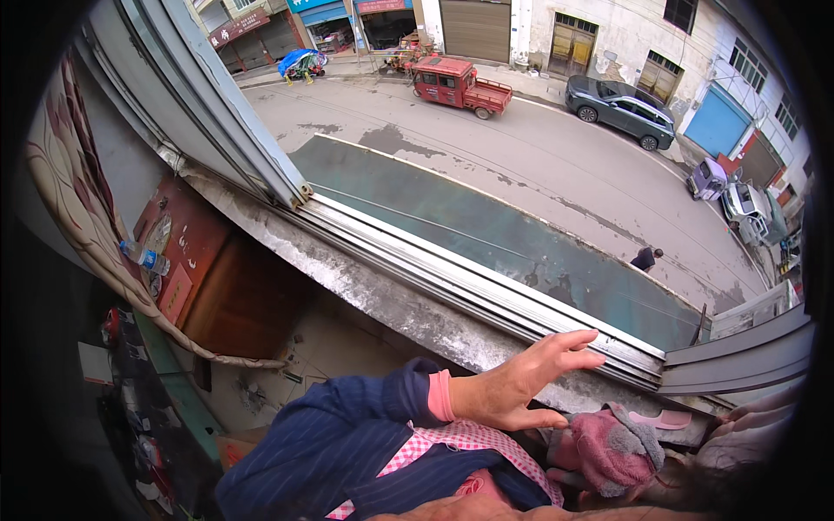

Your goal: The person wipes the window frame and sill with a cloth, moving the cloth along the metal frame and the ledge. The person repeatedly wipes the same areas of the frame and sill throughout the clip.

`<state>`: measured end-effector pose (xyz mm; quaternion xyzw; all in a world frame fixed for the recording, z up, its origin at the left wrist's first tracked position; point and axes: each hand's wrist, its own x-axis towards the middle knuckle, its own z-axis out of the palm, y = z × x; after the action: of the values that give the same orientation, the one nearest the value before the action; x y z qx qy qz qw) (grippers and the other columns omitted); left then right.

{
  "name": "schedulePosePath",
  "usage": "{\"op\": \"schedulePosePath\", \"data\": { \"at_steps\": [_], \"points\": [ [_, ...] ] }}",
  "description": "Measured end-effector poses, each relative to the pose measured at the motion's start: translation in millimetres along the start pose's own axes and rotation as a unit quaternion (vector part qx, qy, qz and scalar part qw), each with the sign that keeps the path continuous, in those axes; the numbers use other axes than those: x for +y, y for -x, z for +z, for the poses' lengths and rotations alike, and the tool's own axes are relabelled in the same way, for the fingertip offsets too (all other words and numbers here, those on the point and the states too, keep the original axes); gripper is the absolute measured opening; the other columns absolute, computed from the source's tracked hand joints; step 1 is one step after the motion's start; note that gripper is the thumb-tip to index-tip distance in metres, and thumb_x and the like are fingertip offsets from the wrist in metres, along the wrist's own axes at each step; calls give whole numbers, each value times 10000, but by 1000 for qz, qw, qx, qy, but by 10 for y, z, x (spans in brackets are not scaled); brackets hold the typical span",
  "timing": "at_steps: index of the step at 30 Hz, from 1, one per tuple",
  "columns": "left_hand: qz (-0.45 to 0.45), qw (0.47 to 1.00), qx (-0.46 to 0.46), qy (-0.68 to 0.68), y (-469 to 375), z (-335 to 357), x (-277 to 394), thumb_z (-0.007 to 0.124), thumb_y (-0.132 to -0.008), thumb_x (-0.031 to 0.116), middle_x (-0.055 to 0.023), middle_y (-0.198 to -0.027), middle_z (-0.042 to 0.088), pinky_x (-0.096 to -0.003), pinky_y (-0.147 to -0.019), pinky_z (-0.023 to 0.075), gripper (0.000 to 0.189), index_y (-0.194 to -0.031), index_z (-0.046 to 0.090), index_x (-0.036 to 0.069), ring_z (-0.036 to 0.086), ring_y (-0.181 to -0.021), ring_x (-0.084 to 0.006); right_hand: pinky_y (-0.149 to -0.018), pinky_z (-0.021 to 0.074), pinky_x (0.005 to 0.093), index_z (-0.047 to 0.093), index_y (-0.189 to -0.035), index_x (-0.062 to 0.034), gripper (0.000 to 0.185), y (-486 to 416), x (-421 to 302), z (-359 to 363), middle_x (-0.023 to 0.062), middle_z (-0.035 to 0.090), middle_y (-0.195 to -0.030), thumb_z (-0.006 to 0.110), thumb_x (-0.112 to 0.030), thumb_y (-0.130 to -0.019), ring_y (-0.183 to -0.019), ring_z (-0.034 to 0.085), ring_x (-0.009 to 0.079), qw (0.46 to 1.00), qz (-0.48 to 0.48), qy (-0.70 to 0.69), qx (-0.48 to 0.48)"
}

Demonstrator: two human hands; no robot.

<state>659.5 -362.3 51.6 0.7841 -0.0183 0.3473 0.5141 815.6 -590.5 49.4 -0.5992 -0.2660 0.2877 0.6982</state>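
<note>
My left hand [521, 384] reaches out over the window sill [365, 286], back of the hand up, its fingers apart and holding nothing. The fingertips lie over the metal sliding-window track [482, 280]; whether they touch it I cannot tell. Just below the thumb is a bunched pink and grey fuzzy cloth [612, 449], close to my body. A flat pink plastic item [664, 420] rests on the sill beyond the cloth. My right hand does not show. A navy striped sleeve [339, 417] with a pink cuff covers my left arm.
The sliding window sash [215, 98] stands at the left. Outside are a green canopy [430, 208] and a street with a red three-wheeled truck [459, 88] and a dark car [619, 111]. Indoors, a curtain [91, 215] hangs by a wooden cabinet [228, 299] bearing a plastic bottle [146, 257].
</note>
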Motion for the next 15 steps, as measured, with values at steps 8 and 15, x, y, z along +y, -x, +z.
{"op": "schedulePosePath", "data": {
  "at_steps": [8, 15],
  "points": [
    [-191, 876, -37, 440, 485, -278, -160, 628, -966, 129, -127, -1214, 599, -340, -1018, 424, 142, -1023, 545, 29, 533, -1183, -175, -684, 450, 269, 624, -891, 41, 302, -577, -180, 795, 82, 613, -791, 785, -154, -726, -742, 548, 143, 987, -77, -82, -117],
    [-190, 887, 230, 354, 717, -1063, -41, 548, -968, 35, 0, -995, 609, -189, -813, 429, 114, -1027, 462, 83, 534, -903, -41, -744, 488, 235, 633, -1025, 37, 274, -796, 12, 1286, 37, 668, -929, 742, -144, -851, -798, 595, 80, 949, 114, 70, -286]
  ]
}}
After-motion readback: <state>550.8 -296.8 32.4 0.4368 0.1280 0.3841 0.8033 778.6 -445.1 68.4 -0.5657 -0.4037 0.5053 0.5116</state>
